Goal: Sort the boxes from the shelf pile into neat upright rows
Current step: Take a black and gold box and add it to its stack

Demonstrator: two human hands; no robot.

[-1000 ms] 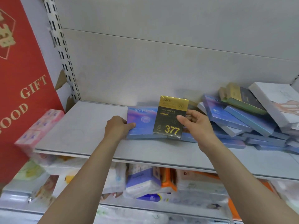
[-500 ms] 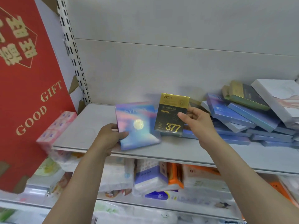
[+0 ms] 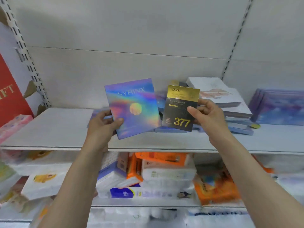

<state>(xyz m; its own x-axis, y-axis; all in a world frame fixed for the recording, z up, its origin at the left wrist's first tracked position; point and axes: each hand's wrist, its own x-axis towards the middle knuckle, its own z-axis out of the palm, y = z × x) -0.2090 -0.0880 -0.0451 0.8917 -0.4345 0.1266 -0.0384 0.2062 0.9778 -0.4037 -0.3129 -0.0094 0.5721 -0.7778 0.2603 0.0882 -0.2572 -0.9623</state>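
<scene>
My left hand (image 3: 102, 126) grips the lower left corner of a flat iridescent blue box (image 3: 134, 106) marked SYRINX, held upright and slightly tilted above the white shelf (image 3: 54, 129). My right hand (image 3: 205, 115) holds a black and gold box (image 3: 180, 107) marked 377 by its right edge, upright, just right of the blue box. Behind both lies the pile of boxes (image 3: 233, 112): flat blue ones underneath, a white box (image 3: 213, 89) on top. Parts of the pile are hidden by the held boxes.
Upright purple-blue boxes (image 3: 279, 106) stand at the far right of the shelf. A red sign (image 3: 9, 99) and pink packs (image 3: 14, 124) are at the left. The lower shelf (image 3: 148, 171) holds tissue packs and orange packages.
My left hand lifted the iridescent blue box off the shelf and turned it upright. The black and gold box rose a little in my right hand. The view swung right.
</scene>
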